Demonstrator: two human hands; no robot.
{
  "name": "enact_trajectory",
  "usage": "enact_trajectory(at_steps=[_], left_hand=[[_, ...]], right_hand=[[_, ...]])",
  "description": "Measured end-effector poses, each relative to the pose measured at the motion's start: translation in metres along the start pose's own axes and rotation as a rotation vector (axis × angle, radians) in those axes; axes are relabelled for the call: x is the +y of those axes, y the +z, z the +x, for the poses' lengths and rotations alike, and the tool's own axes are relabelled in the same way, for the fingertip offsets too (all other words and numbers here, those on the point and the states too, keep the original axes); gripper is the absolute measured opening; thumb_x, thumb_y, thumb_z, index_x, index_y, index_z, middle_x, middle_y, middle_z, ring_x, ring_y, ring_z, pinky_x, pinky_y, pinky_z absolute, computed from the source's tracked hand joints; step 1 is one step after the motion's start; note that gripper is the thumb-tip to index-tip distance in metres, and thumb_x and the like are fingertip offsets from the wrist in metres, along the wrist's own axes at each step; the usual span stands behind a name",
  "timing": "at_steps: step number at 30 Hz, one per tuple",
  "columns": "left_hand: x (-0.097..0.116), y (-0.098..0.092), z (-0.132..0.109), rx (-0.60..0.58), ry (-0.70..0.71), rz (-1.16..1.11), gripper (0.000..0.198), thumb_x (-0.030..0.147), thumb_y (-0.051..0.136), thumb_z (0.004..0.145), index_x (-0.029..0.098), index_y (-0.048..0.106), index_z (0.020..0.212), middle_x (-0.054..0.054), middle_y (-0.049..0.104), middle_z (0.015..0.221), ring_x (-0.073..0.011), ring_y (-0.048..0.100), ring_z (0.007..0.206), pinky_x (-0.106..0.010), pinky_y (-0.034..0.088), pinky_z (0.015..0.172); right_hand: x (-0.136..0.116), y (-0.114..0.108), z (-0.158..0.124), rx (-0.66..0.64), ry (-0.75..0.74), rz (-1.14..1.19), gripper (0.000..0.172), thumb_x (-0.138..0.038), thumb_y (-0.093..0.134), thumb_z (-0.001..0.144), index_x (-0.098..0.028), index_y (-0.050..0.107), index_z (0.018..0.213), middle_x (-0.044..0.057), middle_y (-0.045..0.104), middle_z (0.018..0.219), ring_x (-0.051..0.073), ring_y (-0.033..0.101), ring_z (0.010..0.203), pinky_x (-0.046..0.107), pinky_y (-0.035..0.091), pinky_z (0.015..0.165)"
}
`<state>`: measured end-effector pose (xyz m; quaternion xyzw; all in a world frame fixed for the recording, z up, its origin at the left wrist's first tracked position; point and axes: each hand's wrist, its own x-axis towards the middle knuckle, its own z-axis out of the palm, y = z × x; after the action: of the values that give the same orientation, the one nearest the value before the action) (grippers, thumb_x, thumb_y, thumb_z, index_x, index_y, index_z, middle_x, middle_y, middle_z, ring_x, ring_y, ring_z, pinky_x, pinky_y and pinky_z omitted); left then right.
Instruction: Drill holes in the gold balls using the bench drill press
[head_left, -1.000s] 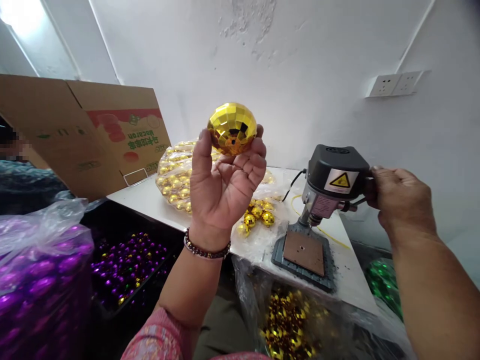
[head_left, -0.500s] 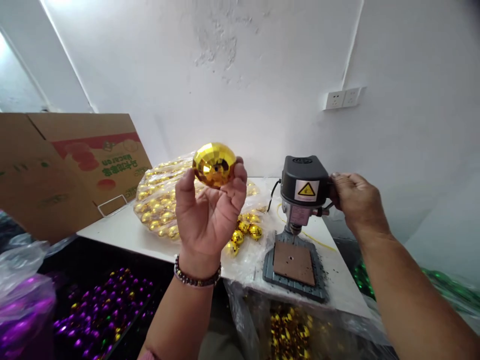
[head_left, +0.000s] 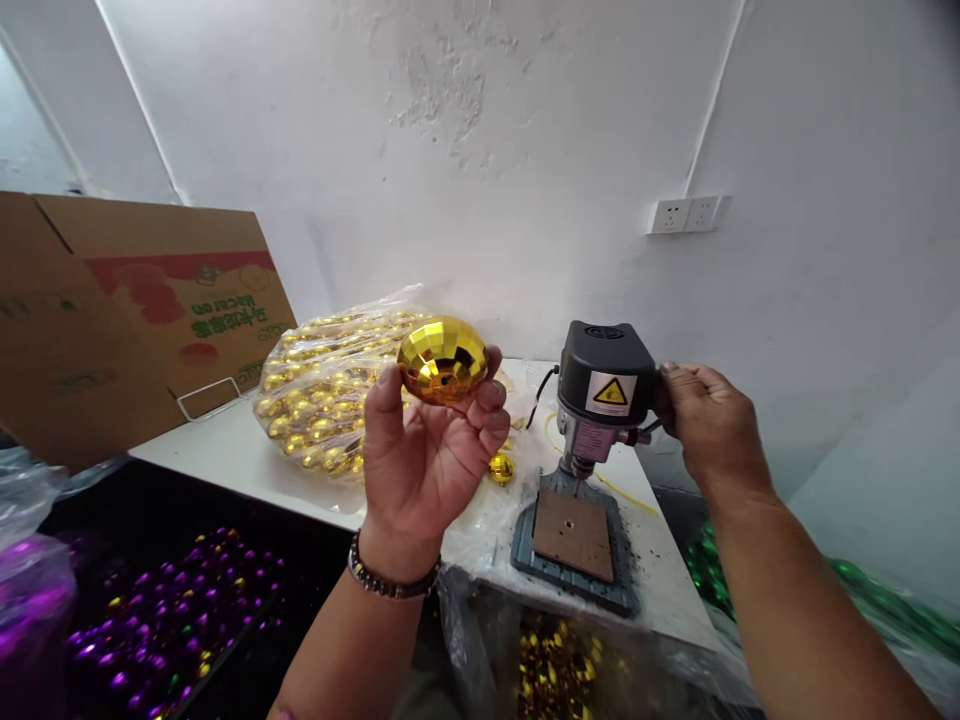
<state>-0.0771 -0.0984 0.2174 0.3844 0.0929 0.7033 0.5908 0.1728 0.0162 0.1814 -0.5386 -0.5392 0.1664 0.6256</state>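
My left hand (head_left: 427, 450) pinches a shiny gold mirror-faceted ball (head_left: 442, 360) between thumb and fingers, holding it up in front of me. A small dark hole shows low on the ball's near face. My right hand (head_left: 712, 425) is closed at the right side of the black motor housing of a small bench drill press (head_left: 607, 375); its fingertips are partly hidden there. Below the drill chuck, a brown square board (head_left: 574, 540) with a hole in it lies on the grey ribbed base (head_left: 626, 595).
Behind my left hand, a clear plastic bag (head_left: 307, 400) of gold balls lies on the white table (head_left: 195, 450). A loose gold ball (head_left: 501, 469) sits near it. Left stands a cardboard box (head_left: 187, 310). Purple balls (head_left: 180, 610) and gold balls (head_left: 559, 670) lie below the table.
In the picture, the left hand and its gold ball sit slightly lower and to the right. The view has shifted a little. The right hand stays at the drill press.
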Motion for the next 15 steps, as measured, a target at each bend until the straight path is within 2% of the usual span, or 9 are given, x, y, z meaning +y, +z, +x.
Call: enact_trajectory(at_steps=[9, 15], left_hand=[[0.0026, -0.0019, -0.0040, 0.007, -0.018, -0.011, 0.063, 0.061, 0.068, 0.084, 0.023, 0.058, 0.133, -0.012, 0.068, 0.128, -0.0224, 0.068, 0.102, -0.031, 0.059, 0.079], [0.0028, -0.0006, -0.0073, 0.031, -0.018, 0.024, 0.064, 0.065, 0.065, 0.084, 0.024, 0.058, 0.133, -0.013, 0.067, 0.130, -0.0256, 0.066, 0.108, -0.034, 0.059, 0.081]], right_hand=[[-0.0008, 0.0011, -0.0005, 0.014, 0.074, 0.087, 0.044, -0.061, 0.057, 0.073, -0.018, 0.060, 0.080, -0.004, 0.049, 0.059, 0.007, 0.043, 0.055, 0.021, 0.036, 0.051], [-0.0003, 0.0009, -0.0006, 0.017, 0.083, 0.101, 0.041, -0.058, 0.059, 0.072, -0.018, 0.061, 0.080, -0.004, 0.051, 0.060, 0.007, 0.043, 0.053, 0.022, 0.035, 0.048]])
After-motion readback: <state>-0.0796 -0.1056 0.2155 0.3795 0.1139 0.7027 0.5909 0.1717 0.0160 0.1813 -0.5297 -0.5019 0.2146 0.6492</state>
